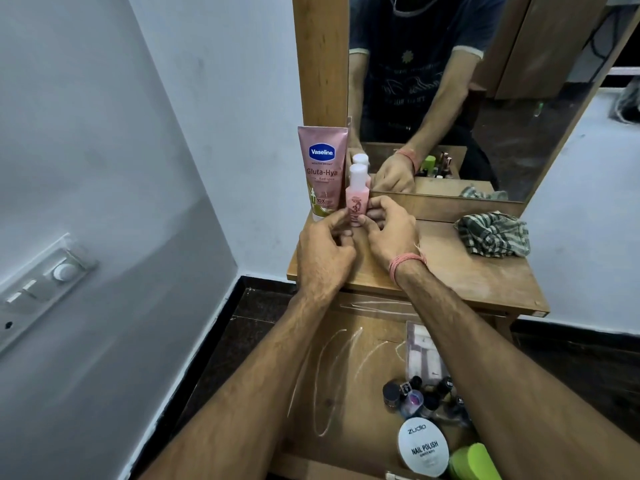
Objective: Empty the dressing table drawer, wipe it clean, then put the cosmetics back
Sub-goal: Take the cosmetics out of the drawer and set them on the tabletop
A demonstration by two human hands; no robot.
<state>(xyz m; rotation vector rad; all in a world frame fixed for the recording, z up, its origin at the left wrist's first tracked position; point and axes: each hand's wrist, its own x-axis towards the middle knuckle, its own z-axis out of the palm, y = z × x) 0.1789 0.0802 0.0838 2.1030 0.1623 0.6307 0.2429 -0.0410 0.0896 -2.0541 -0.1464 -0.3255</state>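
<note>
Barely started emptying: both hands, left (323,245) and right (389,230), pinch the pink bottle (356,194) on the tabletop; the drawer (346,393) below them's still holding nail polish (423,451).

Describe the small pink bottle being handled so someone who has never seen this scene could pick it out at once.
Start at the wooden dressing table top, at its back left corner below the mirror. The small pink bottle stands upright there, pinched between the left hand and right hand. Unlike the taller Vaseline tube just left of it, it is short, with a rounded white cap.
</note>
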